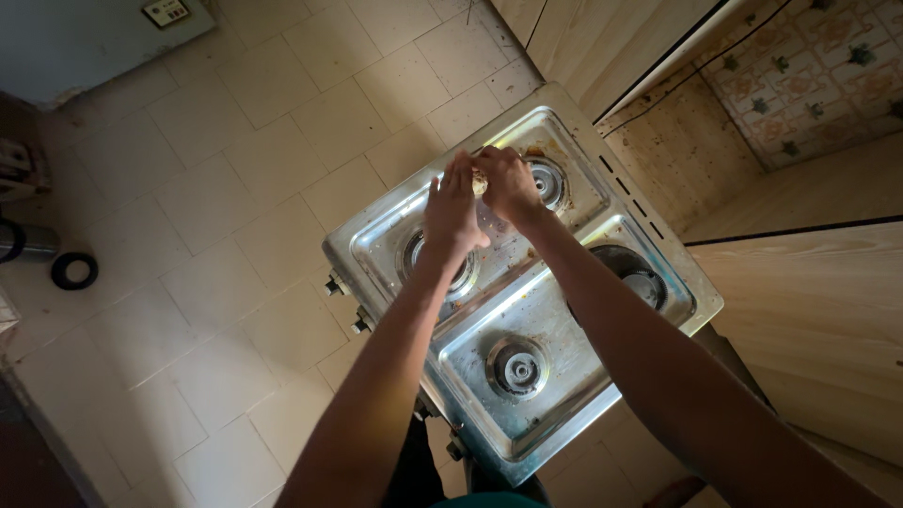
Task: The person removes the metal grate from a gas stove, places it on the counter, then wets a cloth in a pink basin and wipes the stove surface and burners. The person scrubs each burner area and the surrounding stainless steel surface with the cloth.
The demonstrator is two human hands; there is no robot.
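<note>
Steel stove (555, 329) with four burners fills mid-frame, stained along its far half, knobs on its left edge. Both hands meet above the far-left part of the top. Left hand (451, 212) is flat, fingers straight and together, pressed against a small pale wad (480, 183), probably a scrubber or cloth, too small to tell. Right hand (508, 183) curls over it, fingers closed round the wad, likely squeezing it over the top so drips land on the steel. Near burner (519, 369) is bare. Black ring (73, 271) lies on the tile floor (235, 188), far left.
</note>
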